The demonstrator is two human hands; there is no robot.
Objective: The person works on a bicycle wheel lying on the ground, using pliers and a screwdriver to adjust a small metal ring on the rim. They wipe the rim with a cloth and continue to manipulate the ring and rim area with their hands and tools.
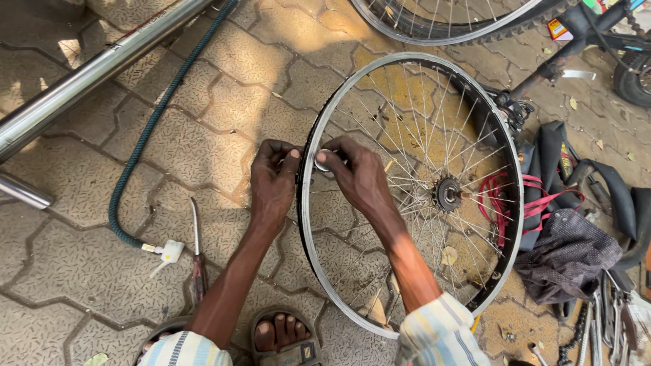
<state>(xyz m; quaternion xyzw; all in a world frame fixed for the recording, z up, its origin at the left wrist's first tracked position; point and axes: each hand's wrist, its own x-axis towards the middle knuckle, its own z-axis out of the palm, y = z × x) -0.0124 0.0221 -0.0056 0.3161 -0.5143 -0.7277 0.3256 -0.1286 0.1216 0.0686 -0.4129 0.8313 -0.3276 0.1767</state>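
A bare bicycle wheel (475, 88) with a silver rim, thin spokes and a dark sprocket hub (448, 194) stands tilted in front of me. My left hand (272, 177) grips the rim's near edge from the outside. My right hand (357, 173) reaches between the spokes and pinches a small round silver tool (323, 161) against the inside of the rim, close to the left hand. Black rim tape lines the rim where both hands meet.
A green hose (150, 129) with a white nozzle (167, 252) and a screwdriver (197, 261) lie on the paving at left. A metal pole (88, 74) crosses the upper left. Black inner tubes, a red strap and a dark cloth (568, 254) pile at right. Another wheel (441, 24) lies beyond.
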